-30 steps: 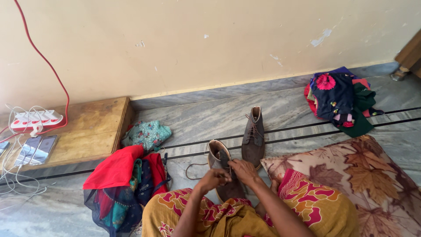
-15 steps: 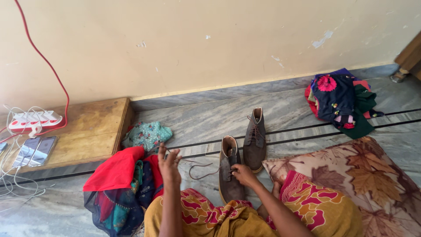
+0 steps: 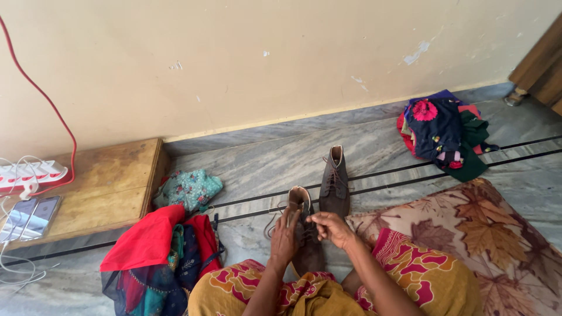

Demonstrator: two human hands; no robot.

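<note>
Two brown lace-up boots stand on the grey marble floor (image 3: 263, 167), one upright near the wall, the nearer boot (image 3: 305, 231) right in front of the seated person's knees. The left hand (image 3: 285, 234) is cupped against that boot's left side, steadying it; the right hand (image 3: 331, 227) pinches a lace at the eyelets. The loose lace end (image 3: 270, 222) trails on the floor to the left, and I'd guess a sharp pull could slip it out of an eyelet or tip the boot over.

Going left to right: a low wooden board (image 3: 99, 190) carries a white power strip (image 3: 32, 174) and two phones (image 3: 29, 216); then a heap of red and teal clothes (image 3: 155, 251); a leaf-print cushion (image 3: 497, 228); another clothes pile (image 3: 442, 131) by the cream wall.
</note>
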